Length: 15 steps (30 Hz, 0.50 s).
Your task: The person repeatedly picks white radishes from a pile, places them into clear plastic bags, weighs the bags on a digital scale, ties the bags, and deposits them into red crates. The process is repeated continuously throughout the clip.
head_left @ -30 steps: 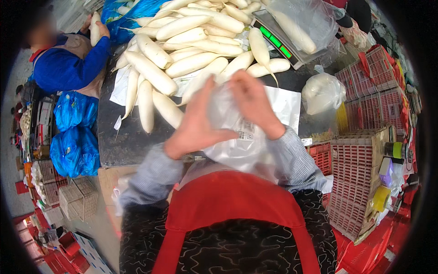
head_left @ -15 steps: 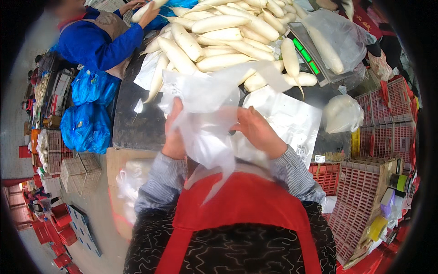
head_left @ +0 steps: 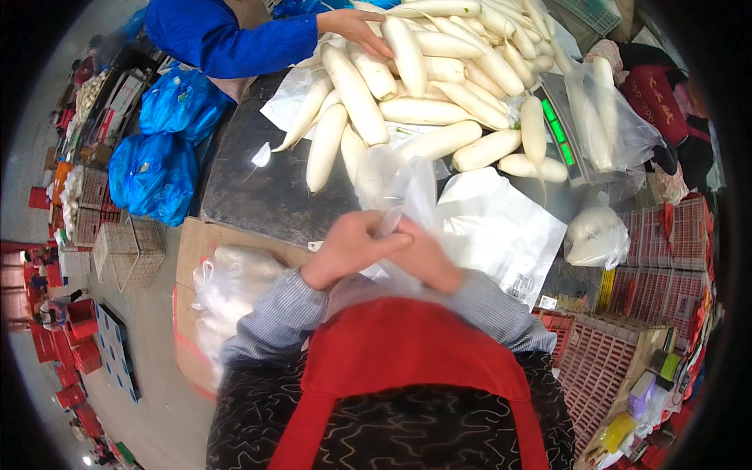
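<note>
In front of my red apron, my left hand (head_left: 350, 247) and my right hand (head_left: 429, 257) meet, closed on a crumpled clear plastic bag (head_left: 415, 188). Part of the bag rises above my fingers toward the radishes; its contents, if any, I cannot make out. Just beyond lies a large pile of white radishes (head_left: 439, 113) on the dark table (head_left: 251, 192). Right of my hands, white plastic sheets or flat bags (head_left: 501, 227) are spread on the table.
A co-worker's hand (head_left: 356, 30) in a blue sleeve rests on the pile. At right stand a scale (head_left: 568, 157) with green lights, bagged radishes (head_left: 599, 117), a filled clear bag (head_left: 597, 237) and red crates (head_left: 603, 368). Blue bags (head_left: 157, 176) sit left.
My hands have come together, gathering the bag that was spread between them. The co-worker's hand has moved onto the pile. The bag at the scale now shows two radishes instead of one.
</note>
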Available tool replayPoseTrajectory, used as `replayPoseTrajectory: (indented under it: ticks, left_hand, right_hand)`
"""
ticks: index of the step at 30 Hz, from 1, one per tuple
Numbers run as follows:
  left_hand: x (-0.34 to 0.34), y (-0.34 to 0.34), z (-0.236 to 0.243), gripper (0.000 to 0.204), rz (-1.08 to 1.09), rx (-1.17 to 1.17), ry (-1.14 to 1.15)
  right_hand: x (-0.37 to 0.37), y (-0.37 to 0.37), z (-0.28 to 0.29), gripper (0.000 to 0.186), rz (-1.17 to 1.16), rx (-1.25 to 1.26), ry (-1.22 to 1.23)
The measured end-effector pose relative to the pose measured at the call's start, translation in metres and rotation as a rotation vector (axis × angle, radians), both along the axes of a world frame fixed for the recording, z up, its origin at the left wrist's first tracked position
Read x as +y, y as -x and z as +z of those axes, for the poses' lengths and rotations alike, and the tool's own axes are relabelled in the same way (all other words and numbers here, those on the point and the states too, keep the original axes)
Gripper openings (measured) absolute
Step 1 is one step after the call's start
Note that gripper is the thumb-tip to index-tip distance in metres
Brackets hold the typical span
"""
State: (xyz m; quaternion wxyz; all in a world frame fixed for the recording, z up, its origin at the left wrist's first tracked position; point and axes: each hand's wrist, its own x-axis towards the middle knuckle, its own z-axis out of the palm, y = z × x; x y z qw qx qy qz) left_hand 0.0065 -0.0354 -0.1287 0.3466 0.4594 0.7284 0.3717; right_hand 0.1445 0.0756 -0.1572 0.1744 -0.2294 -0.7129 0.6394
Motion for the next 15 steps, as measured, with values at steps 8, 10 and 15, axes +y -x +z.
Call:
replayPoseTrajectory:
  ticks: [8,10,15]
  left_hand:
    - [-0.053,0.085,-0.034,0.019,0.393,0.285,0.14]
    - [-0.073,0.104,-0.029,0.014,0.524,0.536,0.276]
    - [-0.066,0.087,-0.04,0.037,0.2,0.615,-0.338]
  right_hand:
    - [0.07,-0.031,0.014,0.017,-0.074,0.477,0.554]
    - [0.083,-0.025,0.022,0.026,-0.142,0.472,0.752]
    - [0.017,0.029,0.049,0.018,0.203,0.2,0.398]
